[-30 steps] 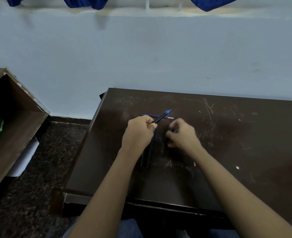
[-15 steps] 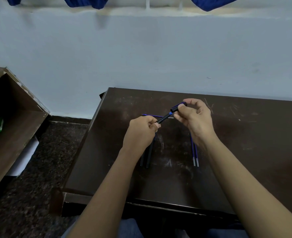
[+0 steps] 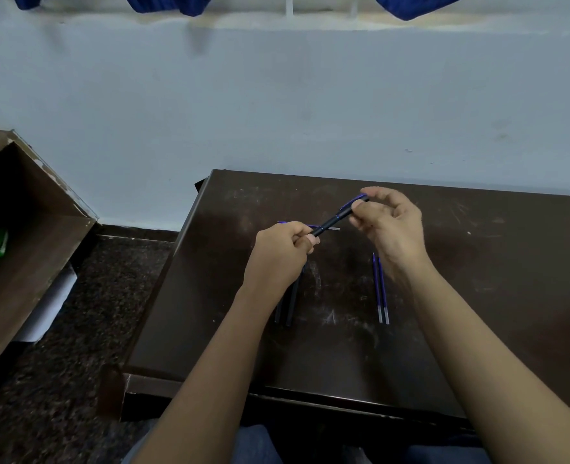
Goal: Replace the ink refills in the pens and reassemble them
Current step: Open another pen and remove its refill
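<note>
A black and blue pen [image 3: 335, 218] is held slanted above the dark table [image 3: 478, 296]. My left hand [image 3: 282, 252] grips its lower end. My right hand [image 3: 389, 226] pinches the cap end between thumb and fingertips. Two blue refills [image 3: 380, 289] lie side by side on the table under my right wrist. Two black pens [image 3: 288, 308] lie partly hidden under my left forearm. One more blue refill [image 3: 313, 226] lies crosswise behind my left hand.
The table's left edge [image 3: 176, 262] drops to a dark speckled floor. A wooden shelf unit [image 3: 19, 249] with a green item inside stands at far left. A pale blue wall rises just behind the table.
My right hand rose from the tabletop, brought a cap to the pen's tip, and now pinches it on the pen. The two refills it covered came into view. My left hand stayed put.
</note>
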The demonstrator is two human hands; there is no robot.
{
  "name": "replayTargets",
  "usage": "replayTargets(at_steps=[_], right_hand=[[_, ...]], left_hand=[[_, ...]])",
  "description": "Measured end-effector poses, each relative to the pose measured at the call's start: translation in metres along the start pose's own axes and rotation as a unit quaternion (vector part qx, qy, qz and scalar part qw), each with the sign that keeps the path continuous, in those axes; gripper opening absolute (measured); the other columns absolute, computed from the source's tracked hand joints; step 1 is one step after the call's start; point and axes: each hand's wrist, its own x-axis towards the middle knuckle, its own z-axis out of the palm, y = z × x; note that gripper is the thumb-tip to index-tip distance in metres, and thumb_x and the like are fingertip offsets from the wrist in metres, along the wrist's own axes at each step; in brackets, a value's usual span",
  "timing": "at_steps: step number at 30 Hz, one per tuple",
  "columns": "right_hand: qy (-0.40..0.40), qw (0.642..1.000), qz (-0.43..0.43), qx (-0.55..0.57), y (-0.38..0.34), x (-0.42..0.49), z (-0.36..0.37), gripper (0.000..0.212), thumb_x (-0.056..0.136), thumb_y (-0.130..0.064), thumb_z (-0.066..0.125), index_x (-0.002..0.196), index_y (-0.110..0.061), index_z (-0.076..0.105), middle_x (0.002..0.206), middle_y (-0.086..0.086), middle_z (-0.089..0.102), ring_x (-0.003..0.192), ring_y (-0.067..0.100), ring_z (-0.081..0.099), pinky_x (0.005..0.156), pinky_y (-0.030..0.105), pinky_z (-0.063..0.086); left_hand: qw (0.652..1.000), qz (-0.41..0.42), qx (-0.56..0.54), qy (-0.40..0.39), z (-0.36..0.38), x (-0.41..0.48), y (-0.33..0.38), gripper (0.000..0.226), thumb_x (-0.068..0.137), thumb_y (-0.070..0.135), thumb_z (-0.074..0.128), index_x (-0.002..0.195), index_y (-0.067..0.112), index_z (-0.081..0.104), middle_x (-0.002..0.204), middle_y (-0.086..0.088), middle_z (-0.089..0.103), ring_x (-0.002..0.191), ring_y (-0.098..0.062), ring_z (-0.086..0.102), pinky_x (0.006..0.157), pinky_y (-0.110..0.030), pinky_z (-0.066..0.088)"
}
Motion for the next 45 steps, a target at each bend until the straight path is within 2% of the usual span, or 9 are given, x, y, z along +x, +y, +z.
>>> replayTargets(at_steps=[3,6,12,18,32,37,39,42,45], right_hand=[[-0.048,0.996,-0.014,-0.070,0.008,-0.007,0.010,0.021,0.084,0.002,0.065,0.103,-0.004,0.064,0.074,0.009,0.065,0.070,0.019,0.067,0.078,0.034,0.057],[-0.037,0.995,-0.013,-0.091,0.012,-0.011,0.013,0.021,0.082,-0.001,0.067,0.100,-0.011,0.065,0.073,0.008,0.067,0.072,0.021,0.067,0.085,0.040,0.054],[-0.010,0.998,-0.011,-0.054,0.015,-0.018,0.020,0.024,0.081,0.005,0.066,0.100,-0.009,0.063,0.071,0.007,0.064,0.070,0.018,0.064,0.078,0.029,0.054],[0.006,0.998,-0.006,-0.063,0.022,-0.021,0.025,0.026,0.079,0.005,0.067,0.091,-0.018,0.063,0.073,0.010,0.061,0.076,0.024,0.061,0.082,0.036,0.053],[0.047,0.996,0.020,-0.069,0.031,-0.022,0.033,0.021,0.078,-0.003,0.068,0.091,-0.018,0.061,0.063,0.000,0.066,0.071,0.020,0.066,0.085,0.042,0.055],[0.064,0.989,0.077,-0.109,0.035,-0.017,0.032,0.018,0.077,-0.009,0.070,0.090,-0.018,0.061,0.068,0.001,0.069,0.068,0.018,0.069,0.082,0.045,0.058],[0.051,0.989,0.092,-0.102,0.036,-0.015,0.032,0.022,0.076,-0.013,0.074,0.093,-0.017,0.061,0.078,0.001,0.069,0.067,0.016,0.069,0.082,0.046,0.058],[0.028,0.985,0.102,-0.137,0.035,-0.014,0.032,0.040,0.070,-0.023,0.083,0.103,-0.020,0.060,0.093,0.001,0.067,0.087,0.021,0.069,0.085,0.043,0.057],[0.022,0.981,0.118,-0.154,0.036,-0.011,0.027,0.041,0.069,-0.014,0.083,0.102,-0.022,0.062,0.094,0.008,0.070,0.089,0.025,0.070,0.085,0.044,0.057]], left_hand=[[1.000,-0.004,0.001,0.001,0.002,0.001,0.000,0.022,0.094,0.021,0.054,0.107,0.012,0.069,0.090,-0.003,0.072,0.084,-0.018,0.067,0.078,-0.026,0.053],[1.000,-0.003,0.019,0.022,0.004,0.000,-0.003,0.021,0.094,0.020,0.055,0.105,0.011,0.070,0.088,-0.003,0.072,0.076,-0.016,0.065,0.077,-0.027,0.054],[0.997,-0.021,0.054,0.053,0.005,-0.001,0.002,0.019,0.092,0.021,0.057,0.102,0.014,0.072,0.085,-0.006,0.071,0.075,-0.022,0.067,0.071,-0.033,0.056],[0.994,-0.038,0.080,0.071,0.003,-0.003,0.002,0.017,0.091,0.017,0.060,0.102,0.010,0.071,0.082,0.000,0.063,0.077,-0.013,0.060,0.068,-0.021,0.043],[0.988,-0.043,0.125,0.082,0.004,-0.007,0.005,0.017,0.091,0.017,0.058,0.103,0.012,0.069,0.096,-0.007,0.069,0.082,-0.018,0.061,0.068,-0.024,0.042],[0.984,-0.041,0.168,0.053,0.004,-0.009,0.007,0.019,0.092,0.020,0.057,0.106,0.013,0.067,0.101,-0.009,0.066,0.094,-0.027,0.064,0.075,-0.034,0.049],[0.986,-0.037,0.159,0.041,0.004,-0.008,0.008,0.018,0.091,0.019,0.058,0.105,0.012,0.067,0.100,-0.009,0.066,0.091,-0.026,0.065,0.074,-0.032,0.049],[0.990,-0.036,0.137,-0.007,0.002,-0.005,0.005,0.017,0.087,0.021,0.064,0.101,0.011,0.066,0.094,-0.005,0.065,0.088,-0.022,0.064,0.074,-0.030,0.049],[0.994,-0.025,0.096,-0.043,-0.001,-0.004,0.001,0.020,0.082,0.024,0.071,0.097,0.012,0.066,0.080,0.004,0.060,0.081,-0.015,0.061,0.071,-0.025,0.045]])
